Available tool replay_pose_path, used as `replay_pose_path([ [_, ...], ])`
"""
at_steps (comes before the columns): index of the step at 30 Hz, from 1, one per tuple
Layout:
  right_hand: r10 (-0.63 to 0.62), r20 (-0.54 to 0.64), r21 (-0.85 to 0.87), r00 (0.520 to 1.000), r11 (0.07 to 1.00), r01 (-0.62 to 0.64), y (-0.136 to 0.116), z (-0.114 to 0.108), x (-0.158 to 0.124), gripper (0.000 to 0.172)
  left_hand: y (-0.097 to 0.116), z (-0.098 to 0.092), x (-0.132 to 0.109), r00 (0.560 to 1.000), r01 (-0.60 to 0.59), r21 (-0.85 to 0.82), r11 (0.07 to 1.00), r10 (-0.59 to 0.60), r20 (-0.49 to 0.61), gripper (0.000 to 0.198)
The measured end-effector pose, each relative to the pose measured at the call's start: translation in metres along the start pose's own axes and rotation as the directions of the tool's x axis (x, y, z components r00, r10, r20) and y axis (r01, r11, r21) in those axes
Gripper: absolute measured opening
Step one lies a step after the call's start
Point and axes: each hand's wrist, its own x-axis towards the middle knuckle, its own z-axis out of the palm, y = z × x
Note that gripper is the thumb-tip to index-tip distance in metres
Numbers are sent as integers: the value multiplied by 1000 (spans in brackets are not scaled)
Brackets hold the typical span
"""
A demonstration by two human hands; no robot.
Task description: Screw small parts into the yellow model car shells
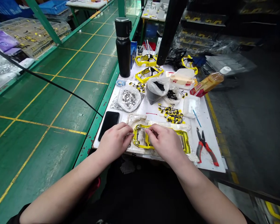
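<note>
A yellow plastic toy car body (146,146) lies in a white foam holder (137,118) at the near edge of the table. My left hand (116,140) is at its left end, thumb and fingers pinched together by the rim. Over the middle of the body, my right hand (166,140) has its thumb and forefinger pressed together. Whatever either pinch holds is hidden or too small to make out. A thin dark bar with small shiny parts (137,135) sits inside the left end of the body, between my hands.
A black phone (109,125) lies left, red-handled pliers (206,148) right. Behind are a bag of silver pieces (128,99), bags of black parts (156,90), yellow-black parts (171,114), other car bodies (149,73), a black flask (123,49) and a tilted bottle (208,83). A green conveyor (49,102) runs left.
</note>
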Motion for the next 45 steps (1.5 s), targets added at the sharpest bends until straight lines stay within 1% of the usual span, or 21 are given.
replay_pose_path([
  [7,4,12,-13,1000,1000,-4,-1,2,1,31,0,-1,3,1000,-10,17,1000,10,2,9],
  [10,10,9,-21,1000,1000,-10,-2,2,2,31,0,-2,4,1000,-19,47,999,18,14,13],
  [20,22,24,-35,999,999,-22,-3,1,2,31,2,-5,7,992,-70,178,982,49,120,31],
  [29,26,20,-28,999,999,-26,-3,2,1,29,-1,-3,7,991,-86,199,976,63,122,32],
  [38,41,15,-32,999,999,-41,-5,3,3,28,2,-6,9,989,-90,225,970,59,139,32],
  [41,50,5,-30,999,998,-50,-5,0,1,28,2,-7,10,987,-92,231,969,57,152,31],
  [45,77,-24,-17,997,997,-78,2,-11,-7,29,5,-9,11,981,-102,266,958,53,184,32],
])
